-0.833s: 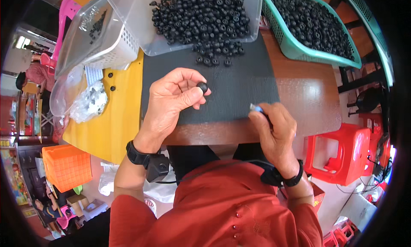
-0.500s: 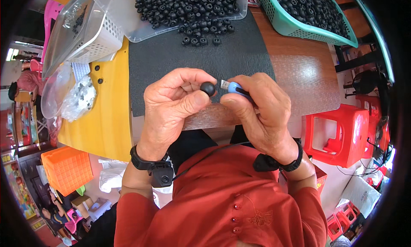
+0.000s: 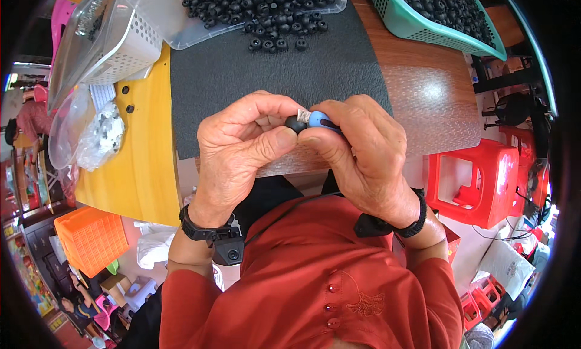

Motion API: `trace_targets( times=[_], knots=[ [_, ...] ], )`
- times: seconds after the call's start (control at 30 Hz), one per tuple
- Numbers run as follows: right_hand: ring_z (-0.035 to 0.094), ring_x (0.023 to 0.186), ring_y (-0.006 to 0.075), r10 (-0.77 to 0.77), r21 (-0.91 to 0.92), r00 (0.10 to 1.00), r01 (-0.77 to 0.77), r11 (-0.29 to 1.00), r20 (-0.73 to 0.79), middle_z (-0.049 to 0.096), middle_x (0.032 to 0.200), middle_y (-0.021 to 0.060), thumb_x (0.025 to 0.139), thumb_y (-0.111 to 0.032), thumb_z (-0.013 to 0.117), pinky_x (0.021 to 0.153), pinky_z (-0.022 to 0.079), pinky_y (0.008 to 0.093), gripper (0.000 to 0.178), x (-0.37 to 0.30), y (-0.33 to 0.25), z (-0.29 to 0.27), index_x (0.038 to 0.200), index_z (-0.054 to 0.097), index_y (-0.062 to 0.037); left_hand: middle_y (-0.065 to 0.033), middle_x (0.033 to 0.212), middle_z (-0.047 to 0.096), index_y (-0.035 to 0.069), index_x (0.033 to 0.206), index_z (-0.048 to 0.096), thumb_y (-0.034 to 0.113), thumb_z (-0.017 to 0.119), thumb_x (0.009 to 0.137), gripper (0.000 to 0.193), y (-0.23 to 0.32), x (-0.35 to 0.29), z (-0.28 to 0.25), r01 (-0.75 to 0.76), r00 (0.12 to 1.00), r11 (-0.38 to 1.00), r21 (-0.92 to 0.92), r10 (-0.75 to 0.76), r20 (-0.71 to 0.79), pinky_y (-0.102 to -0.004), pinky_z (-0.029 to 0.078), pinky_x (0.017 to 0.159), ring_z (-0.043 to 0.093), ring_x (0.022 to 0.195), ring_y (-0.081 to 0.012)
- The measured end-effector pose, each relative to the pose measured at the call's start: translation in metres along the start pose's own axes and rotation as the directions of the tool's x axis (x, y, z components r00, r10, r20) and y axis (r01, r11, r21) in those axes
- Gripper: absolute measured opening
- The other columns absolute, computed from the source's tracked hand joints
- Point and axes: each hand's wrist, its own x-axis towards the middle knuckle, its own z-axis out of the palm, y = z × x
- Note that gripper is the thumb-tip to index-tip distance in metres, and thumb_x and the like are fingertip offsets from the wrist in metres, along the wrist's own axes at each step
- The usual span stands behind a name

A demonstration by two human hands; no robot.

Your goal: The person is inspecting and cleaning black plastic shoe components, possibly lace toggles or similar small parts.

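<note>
My left hand [image 3: 233, 146] pinches a small round black part [image 3: 294, 125] between thumb and fingers, just beyond the near edge of the table. In my right hand [image 3: 369, 149] is a small blue utility knife [image 3: 318, 118], held near its front end with the thumb below and the fingers over it. Its short pale metal tip lies against or over the top of the black part; which of the two, I cannot tell. Most of the knife's handle is hidden in my palm. Beneath my hands spreads a dark grey mat [image 3: 242, 71].
A clear bin [image 3: 187, 40] tipped at the back spills many black parts [image 3: 284, 31] onto the mat. A green basket [image 3: 417, 31] of similar parts stands back right. On the left are a white basket [image 3: 121, 55] and a plastic bag [image 3: 103, 137]. A red stool [image 3: 478, 179] stands right.
My right hand has brought the knife left, so its tip now meets the black part. The gap between them has closed. My view has shifted slightly.
</note>
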Motion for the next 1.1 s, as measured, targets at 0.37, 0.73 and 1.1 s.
trace_targets(
  times=[0.37, 0.73, 1.1],
  knots=[
    [0.050, 0.053, 0.0238, -0.077, -0.103, 0.997, 0.078, 0.992, 0.011, 0.049, 0.064, 0.0081, 0.072, -0.007, 0.074, 0.045, 0.040, 0.0336, 0.021, -0.001, -0.001, 0.002, 0.083, 0.058, 0.0003, -0.0046, 0.093, 0.062, -0.004, 0.102, 0.063, 0.007, 0.072, 0.080, 0.026, -0.005, -0.002, 0.001, -0.020, 1.000, 0.996, 0.092, 0.021, -0.014, -0.0222, 0.049, 0.077, 0.059, 0.085, -0.0104],
    [0.049, 0.053, 0.0251, 0.009, 0.039, 1.000, -0.009, 0.999, -0.009, 0.051, 0.065, 0.0087, 0.074, -0.009, 0.073, 0.046, 0.039, 0.0339, 0.020, -0.012, 0.005, 0.001, 0.085, 0.059, 0.0001, -0.0047, 0.091, 0.063, -0.004, 0.103, 0.062, 0.007, 0.072, 0.081, 0.027, -0.011, -0.002, 0.011, 0.005, 0.998, 0.997, -0.071, -0.009, -0.056, -0.0203, 0.047, 0.075, 0.058, 0.081, -0.0084],
    [0.052, 0.058, 0.0259, -0.034, -0.013, 0.998, 0.033, 0.999, -0.057, 0.054, 0.070, 0.0095, 0.073, -0.011, 0.075, 0.050, 0.042, 0.0345, 0.024, -0.010, 0.007, -0.001, 0.088, 0.060, 0.0008, -0.0066, 0.095, 0.063, -0.004, 0.105, 0.061, 0.007, 0.072, 0.079, 0.030, -0.010, -0.003, 0.012, 0.023, 0.996, 1.000, -0.007, -0.024, -0.084, -0.0226, 0.047, 0.078, 0.059, 0.086, -0.0113]
  ],
)
